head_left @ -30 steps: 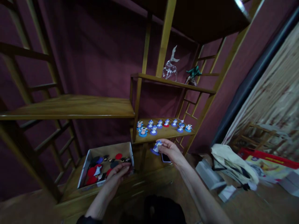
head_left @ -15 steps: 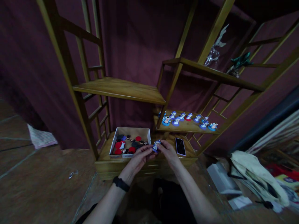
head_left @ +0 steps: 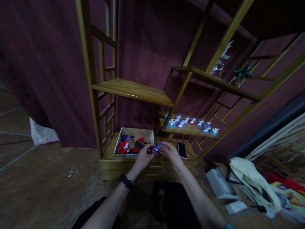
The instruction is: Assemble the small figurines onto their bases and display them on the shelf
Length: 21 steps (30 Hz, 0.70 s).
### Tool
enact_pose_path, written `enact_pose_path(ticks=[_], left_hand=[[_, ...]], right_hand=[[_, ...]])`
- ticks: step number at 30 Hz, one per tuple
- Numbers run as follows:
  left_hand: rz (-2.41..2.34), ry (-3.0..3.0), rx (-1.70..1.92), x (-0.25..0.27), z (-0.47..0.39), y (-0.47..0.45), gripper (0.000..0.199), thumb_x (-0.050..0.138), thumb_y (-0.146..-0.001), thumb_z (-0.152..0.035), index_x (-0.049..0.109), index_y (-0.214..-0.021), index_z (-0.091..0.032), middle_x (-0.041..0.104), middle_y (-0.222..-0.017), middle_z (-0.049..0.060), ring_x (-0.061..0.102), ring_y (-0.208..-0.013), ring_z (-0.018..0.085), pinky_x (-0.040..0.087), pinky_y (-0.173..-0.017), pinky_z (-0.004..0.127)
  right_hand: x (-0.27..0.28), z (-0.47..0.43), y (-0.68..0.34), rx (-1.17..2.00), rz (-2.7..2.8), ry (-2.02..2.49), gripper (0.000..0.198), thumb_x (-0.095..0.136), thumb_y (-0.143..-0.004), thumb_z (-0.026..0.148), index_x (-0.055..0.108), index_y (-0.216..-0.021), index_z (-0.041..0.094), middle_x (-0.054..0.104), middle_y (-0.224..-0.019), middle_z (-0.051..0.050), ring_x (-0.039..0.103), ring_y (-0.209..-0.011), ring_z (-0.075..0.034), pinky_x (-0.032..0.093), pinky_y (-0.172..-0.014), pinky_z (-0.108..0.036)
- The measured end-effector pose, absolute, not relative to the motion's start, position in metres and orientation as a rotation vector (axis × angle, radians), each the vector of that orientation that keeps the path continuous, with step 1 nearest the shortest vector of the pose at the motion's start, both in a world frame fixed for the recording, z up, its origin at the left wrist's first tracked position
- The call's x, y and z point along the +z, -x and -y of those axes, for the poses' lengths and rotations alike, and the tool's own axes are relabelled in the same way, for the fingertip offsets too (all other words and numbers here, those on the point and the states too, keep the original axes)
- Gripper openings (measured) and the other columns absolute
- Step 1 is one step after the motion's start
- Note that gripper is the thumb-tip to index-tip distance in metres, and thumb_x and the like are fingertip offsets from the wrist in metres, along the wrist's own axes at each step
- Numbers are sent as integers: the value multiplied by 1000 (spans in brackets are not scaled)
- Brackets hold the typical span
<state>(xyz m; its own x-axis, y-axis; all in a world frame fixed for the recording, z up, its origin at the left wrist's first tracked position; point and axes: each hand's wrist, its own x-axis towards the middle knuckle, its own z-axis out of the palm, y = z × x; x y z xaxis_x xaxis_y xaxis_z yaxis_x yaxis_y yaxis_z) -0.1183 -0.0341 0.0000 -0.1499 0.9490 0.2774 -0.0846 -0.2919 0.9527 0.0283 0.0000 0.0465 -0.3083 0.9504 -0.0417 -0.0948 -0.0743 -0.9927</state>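
Note:
Between my two hands is a small blue-and-white figurine (head_left: pixel 157 147), tilted to one side above the front edge of the cabinet top. My left hand (head_left: pixel 145 156) pinches its lower left end, and my right hand (head_left: pixel 169 150) grips its right end with the fingertips. Just left of my left hand stands an open cardboard box (head_left: pixel 116 147) with red, black and dark pieces inside. On the low shelf (head_left: pixel 188 129) behind my right hand stand several similar figurines, most on blue or purple bases and one on a red base.
A phone (head_left: pixel 182 149) lies on the cabinet top right of my hands. The wooden shelf (head_left: pixel 133 89) juts out above the box. Higher right are a clear ornament (head_left: pixel 218 67) and a green one (head_left: pixel 241 72). A pale bag (head_left: pixel 252 181) and a white box (head_left: pixel 220 184) lie on the floor.
The figurine has gone from nearly upright to tilted as both hands turn it. My view has shifted slightly, so the shelf unit's left post appears farther right.

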Motion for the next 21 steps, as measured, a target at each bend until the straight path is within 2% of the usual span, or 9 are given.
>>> enact_pose_path(ticks=[5, 11, 16, 21], left_hand=[[-1298, -1663, 1603, 8, 50, 124, 32, 62, -65, -10, 58, -95, -21, 57, -100, 5, 53, -95, 19, 41, -86, 34], [-1372, -1765, 1615, 6, 56, 133, 37, 58, -68, -8, 52, -102, -19, 54, -102, 6, 52, -96, 19, 42, -86, 35], [-1375, -1904, 1599, 6, 58, 136, 37, 53, -73, -7, 50, -107, -19, 53, -108, 8, 50, -104, 20, 40, -92, 38], [-1453, -2124, 1465, 3, 62, 139, 49, 42, -73, 2, 48, -117, -20, 49, -121, 10, 44, -117, 22, 37, -99, 42]], right_hand=[[44, 5, -19, 1556, 1299, 993, 45, 76, -55, 39, 62, -93, 19, 65, -81, -1, 60, -75, -14, 48, -75, -31], [40, 7, -9, 1588, 1277, 947, 44, 78, -54, 34, 63, -92, 18, 65, -84, -2, 61, -79, -14, 47, -79, -32], [40, 9, -2, 1582, 1275, 952, 45, 78, -52, 33, 63, -92, 19, 66, -83, -2, 61, -78, -14, 47, -79, -32], [40, 10, -3, 1583, 1294, 993, 43, 78, -52, 31, 63, -91, 19, 66, -82, -1, 60, -76, -14, 46, -78, -30]])
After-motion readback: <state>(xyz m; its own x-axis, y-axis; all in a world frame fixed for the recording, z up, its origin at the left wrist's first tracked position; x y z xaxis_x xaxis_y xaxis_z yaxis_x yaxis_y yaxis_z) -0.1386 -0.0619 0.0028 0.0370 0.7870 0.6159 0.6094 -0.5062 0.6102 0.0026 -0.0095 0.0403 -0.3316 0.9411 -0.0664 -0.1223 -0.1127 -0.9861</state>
